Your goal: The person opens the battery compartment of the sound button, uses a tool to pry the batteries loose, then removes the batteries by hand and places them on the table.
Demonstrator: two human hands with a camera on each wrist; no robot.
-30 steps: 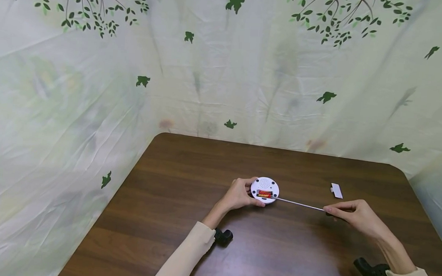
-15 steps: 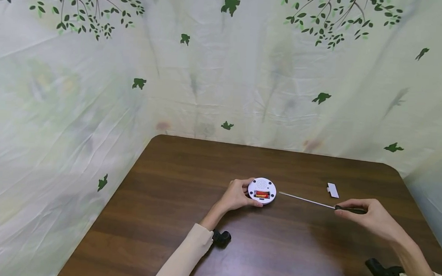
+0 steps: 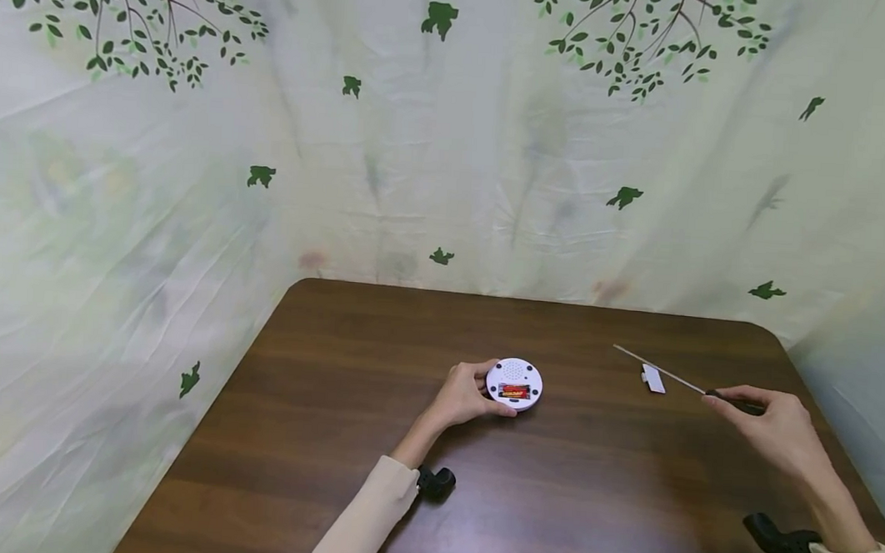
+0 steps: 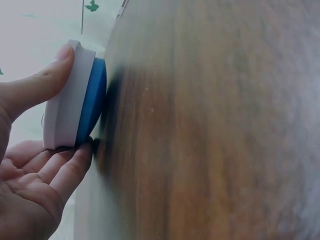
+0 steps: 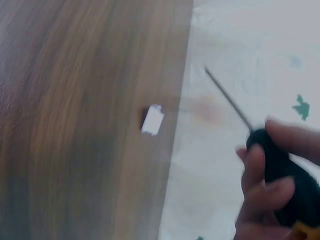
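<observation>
My left hand grips a round white device by its edge, with thumb and fingers on opposite sides. Red batteries lie in the uncovered compartment on the face turned up. From the left wrist, the device's other side shows as a blue part facing the table. A screwdriver is held in my right hand, fingers curled round its dark handle. Its thin shaft points away to the far left, clear of the device. Near the shaft lies a small white battery cover.
A brown wooden table spreads beneath both hands. Behind and beside it hangs a pale cloth printed with leaves. Each wrist carries a black mount.
The screwdriver tip has come out of the battery compartment and away to the right, swinging up over the cover's area. The left hand keeps hold of the device.
</observation>
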